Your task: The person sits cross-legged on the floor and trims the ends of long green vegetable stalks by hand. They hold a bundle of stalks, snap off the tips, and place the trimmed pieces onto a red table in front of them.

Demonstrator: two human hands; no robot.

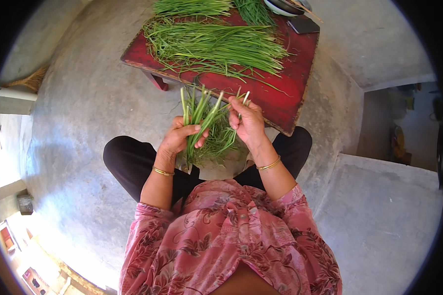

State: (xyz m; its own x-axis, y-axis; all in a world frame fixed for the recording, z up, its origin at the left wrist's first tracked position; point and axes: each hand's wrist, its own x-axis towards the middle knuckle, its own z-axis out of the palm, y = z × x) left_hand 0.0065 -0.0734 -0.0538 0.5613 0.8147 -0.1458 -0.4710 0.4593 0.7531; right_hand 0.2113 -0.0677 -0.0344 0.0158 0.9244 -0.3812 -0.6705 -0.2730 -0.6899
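My left hand (181,135) grips a small bunch of long green stalks (198,114), perhaps garlic chives, with pale cut ends pointing up and the thumb across them. Beside it, my right hand (248,120) pinches one or a few thin stalks (246,98) with white ends between thumb and fingers. Below both hands, a loose heap of green trimmings (221,142) lies on the floor between my knees. A large spread of the same greens (221,46) covers much of the low red wooden table (280,99) in front of me.
Farther back on the table are another bundle of greens (192,7), darker green leaves (254,13), a bowl (280,8) with chopsticks (307,9), and a dark flat object (303,25). A straw broom (31,79) is at the left wall. Concrete floor (85,99) surrounds me.
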